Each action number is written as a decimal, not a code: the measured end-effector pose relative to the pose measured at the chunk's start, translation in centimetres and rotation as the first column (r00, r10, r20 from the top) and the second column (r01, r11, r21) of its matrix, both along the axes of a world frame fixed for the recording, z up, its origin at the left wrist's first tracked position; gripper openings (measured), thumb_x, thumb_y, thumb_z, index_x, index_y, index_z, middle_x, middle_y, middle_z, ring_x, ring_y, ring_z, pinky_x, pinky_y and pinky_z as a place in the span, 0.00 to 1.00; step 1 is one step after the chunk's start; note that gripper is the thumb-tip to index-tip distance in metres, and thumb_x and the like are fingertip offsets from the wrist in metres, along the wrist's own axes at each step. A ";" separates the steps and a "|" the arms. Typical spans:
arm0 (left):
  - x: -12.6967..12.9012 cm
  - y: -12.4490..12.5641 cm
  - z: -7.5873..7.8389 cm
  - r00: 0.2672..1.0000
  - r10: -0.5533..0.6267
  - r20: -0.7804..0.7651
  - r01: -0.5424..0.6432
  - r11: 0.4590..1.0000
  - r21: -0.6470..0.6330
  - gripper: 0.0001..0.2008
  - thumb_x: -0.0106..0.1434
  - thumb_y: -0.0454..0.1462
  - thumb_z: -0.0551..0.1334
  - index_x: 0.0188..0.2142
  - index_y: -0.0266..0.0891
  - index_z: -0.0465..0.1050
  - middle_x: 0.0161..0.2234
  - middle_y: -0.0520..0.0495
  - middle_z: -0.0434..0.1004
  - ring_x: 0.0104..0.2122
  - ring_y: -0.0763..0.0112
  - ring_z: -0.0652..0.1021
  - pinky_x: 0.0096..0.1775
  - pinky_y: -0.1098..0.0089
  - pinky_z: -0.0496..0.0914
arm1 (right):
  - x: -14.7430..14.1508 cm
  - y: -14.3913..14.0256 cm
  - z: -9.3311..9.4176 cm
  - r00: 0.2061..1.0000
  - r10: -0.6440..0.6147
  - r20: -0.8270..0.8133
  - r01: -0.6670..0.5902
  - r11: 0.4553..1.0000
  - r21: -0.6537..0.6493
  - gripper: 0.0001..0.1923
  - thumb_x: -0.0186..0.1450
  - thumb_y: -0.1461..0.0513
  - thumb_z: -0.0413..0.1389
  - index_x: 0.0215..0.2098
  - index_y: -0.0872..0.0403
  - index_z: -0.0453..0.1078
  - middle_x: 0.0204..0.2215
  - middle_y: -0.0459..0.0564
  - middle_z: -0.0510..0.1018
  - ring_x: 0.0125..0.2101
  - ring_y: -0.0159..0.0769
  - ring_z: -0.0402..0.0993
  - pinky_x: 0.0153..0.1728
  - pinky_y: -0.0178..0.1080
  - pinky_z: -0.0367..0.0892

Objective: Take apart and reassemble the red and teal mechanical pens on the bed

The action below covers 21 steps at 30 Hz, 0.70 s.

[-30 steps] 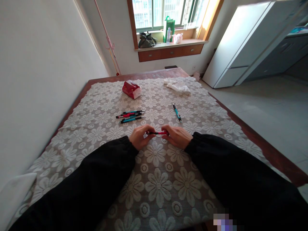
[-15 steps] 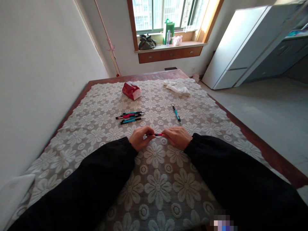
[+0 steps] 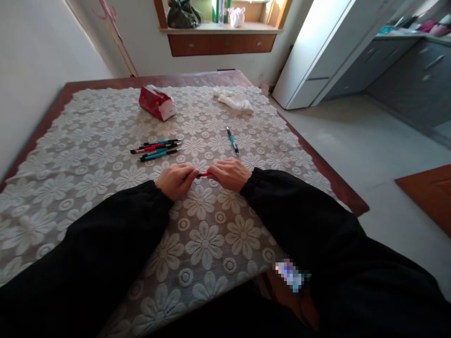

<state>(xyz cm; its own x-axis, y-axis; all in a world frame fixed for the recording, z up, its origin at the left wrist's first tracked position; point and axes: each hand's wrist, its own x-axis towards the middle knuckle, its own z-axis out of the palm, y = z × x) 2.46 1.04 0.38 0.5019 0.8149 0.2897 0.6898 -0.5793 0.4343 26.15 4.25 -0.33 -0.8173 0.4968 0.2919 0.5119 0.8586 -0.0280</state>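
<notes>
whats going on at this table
A person in black sleeves holds a red pen between the left hand and the right hand, low over a lace tablecloth. A bunch of pens lies to the left, and a single teal pen lies just beyond the hands.

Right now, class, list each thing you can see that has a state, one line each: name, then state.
Left hand: closed on red pen.
Right hand: closed on red pen.
Red pen: held level between both hands, mostly hidden.
Pen cluster: lying flat, side by side.
Teal pen: lying alone.
Tissue pack: opened.
Drawers: shut.
</notes>
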 end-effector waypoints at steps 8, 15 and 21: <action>-0.1 0.2 0.3 0.996 -0.088 0.034 0.091 0.991 -0.099 0.23 0.74 0.43 0.49 0.28 0.40 0.74 0.25 0.51 0.77 0.27 0.71 0.76 0.36 0.71 0.69 | 0.2 0.0 0.3 0.999 0.032 0.008 -0.033 0.994 0.108 0.21 0.78 0.56 0.39 0.41 0.55 0.70 0.33 0.51 0.77 0.35 0.37 0.67 0.37 0.40 0.54; 0.0 0.1 0.1 0.994 -0.056 0.090 0.054 0.998 0.021 0.14 0.67 0.46 0.60 0.43 0.40 0.78 0.35 0.47 0.81 0.33 0.68 0.78 0.39 0.68 0.72 | 0.2 -0.3 0.5 0.999 -0.025 0.042 0.027 0.997 -0.068 0.25 0.78 0.53 0.37 0.38 0.56 0.71 0.30 0.50 0.76 0.30 0.34 0.66 0.34 0.39 0.52; 0.1 -0.1 0.5 0.999 -0.021 0.025 0.022 0.999 -0.050 0.20 0.72 0.43 0.51 0.31 0.39 0.77 0.29 0.48 0.80 0.28 0.71 0.77 0.37 0.69 0.71 | 0.1 -0.1 0.3 0.999 0.031 -0.035 -0.032 0.998 -0.045 0.21 0.77 0.50 0.41 0.48 0.56 0.68 0.37 0.52 0.77 0.35 0.36 0.69 0.34 0.37 0.53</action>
<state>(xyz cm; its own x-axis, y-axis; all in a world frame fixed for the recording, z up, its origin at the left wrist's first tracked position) 2.55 0.99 0.84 0.5128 0.8179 0.2609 0.6665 -0.5708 0.4796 26.20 4.11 -0.06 -0.8227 0.4845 0.2973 0.4829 0.8716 -0.0842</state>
